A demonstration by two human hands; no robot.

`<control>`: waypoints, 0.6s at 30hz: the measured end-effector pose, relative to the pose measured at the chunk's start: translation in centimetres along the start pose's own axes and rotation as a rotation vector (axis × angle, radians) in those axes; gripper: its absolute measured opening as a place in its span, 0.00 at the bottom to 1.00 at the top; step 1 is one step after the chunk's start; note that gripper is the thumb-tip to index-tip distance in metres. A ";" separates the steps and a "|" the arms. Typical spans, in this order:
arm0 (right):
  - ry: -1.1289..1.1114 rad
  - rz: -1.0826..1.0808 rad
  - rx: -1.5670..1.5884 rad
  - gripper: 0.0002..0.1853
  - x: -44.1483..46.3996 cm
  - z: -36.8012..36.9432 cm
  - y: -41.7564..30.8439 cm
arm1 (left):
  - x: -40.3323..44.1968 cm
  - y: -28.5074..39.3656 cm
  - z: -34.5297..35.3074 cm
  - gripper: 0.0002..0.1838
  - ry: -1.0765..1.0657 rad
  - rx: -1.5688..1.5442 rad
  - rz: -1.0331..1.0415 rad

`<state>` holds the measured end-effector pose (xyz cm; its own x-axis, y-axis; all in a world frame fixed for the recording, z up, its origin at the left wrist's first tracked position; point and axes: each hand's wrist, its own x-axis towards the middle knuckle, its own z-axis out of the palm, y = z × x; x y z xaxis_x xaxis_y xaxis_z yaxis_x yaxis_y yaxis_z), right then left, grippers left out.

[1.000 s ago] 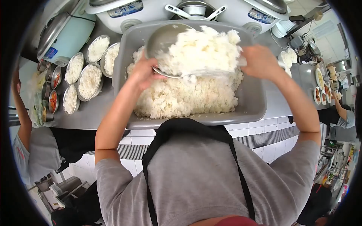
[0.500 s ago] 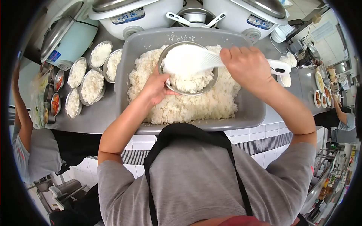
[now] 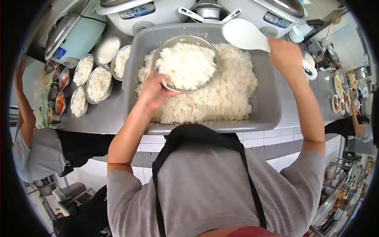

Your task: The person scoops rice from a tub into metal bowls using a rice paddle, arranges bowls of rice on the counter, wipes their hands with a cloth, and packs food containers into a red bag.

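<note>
My left hand (image 3: 154, 91) grips a round metal bowl (image 3: 215, 70) by its lower left side, fingers under it. White cooked rice (image 3: 185, 65) is heaped inside the bowl. Below it lies a big grey tub (image 3: 266, 106) with a broad bed of rice (image 3: 221, 102). My right hand (image 3: 285, 55) is closed around the handle of a white rice paddle (image 3: 244, 35). The paddle's blade is raised over the tub's back right rim, apart from the bowl, and no rice heap shows on it.
Several rice-filled metal bowls (image 3: 98, 85) stand left of the tub. Behind are two white rice cookers (image 3: 128, 17) and a metal pot (image 3: 209, 14) with white-handled utensils. A light green cooker (image 3: 77, 37) is back left. Co-workers stand at far left (image 3: 39, 154) and far right (image 3: 359, 124).
The paddle has left the bowl's rice and swung right to beyond the tub's back right rim. My left hand has raised the bowl slightly leftward; its rice now looks heaped fuller.
</note>
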<state>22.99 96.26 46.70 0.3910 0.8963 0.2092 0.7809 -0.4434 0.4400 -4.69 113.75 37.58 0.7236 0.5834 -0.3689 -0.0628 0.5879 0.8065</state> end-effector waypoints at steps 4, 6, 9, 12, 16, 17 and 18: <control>-0.332 -0.099 0.267 0.06 -3.5 8.8 -4.8 | 0.6 1.1 -2.0 0.33 0.061 -0.071 0.157; -0.427 -0.153 0.394 0.08 -5.4 8.2 -7.9 | 1.9 0.7 -3.6 0.32 0.068 -0.095 0.226; -0.644 -0.287 0.483 0.10 -7.6 6.5 -10.3 | 1.6 1.1 -3.2 0.29 0.055 -0.134 0.247; -0.646 -0.254 0.669 0.12 -7.5 6.9 -9.0 | 1.9 0.9 -3.8 0.27 0.069 -0.144 0.232; -0.564 -0.347 0.749 0.14 -5.9 6.4 -5.5 | 1.5 0.7 -3.8 0.29 0.067 -0.094 0.208; -0.553 -0.359 0.738 0.14 -5.5 5.9 -4.3 | 1.3 0.6 -3.6 0.30 0.092 -0.057 0.193; -0.414 -0.358 0.751 0.15 -5.1 5.3 -3.1 | 1.2 0.6 -3.3 0.30 0.096 -0.066 0.213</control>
<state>21.11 93.02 39.62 0.0952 0.9703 -0.2223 0.9427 -0.1596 -0.2929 -6.14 116.62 36.12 0.6204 0.7469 -0.2392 -0.2538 0.4798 0.8398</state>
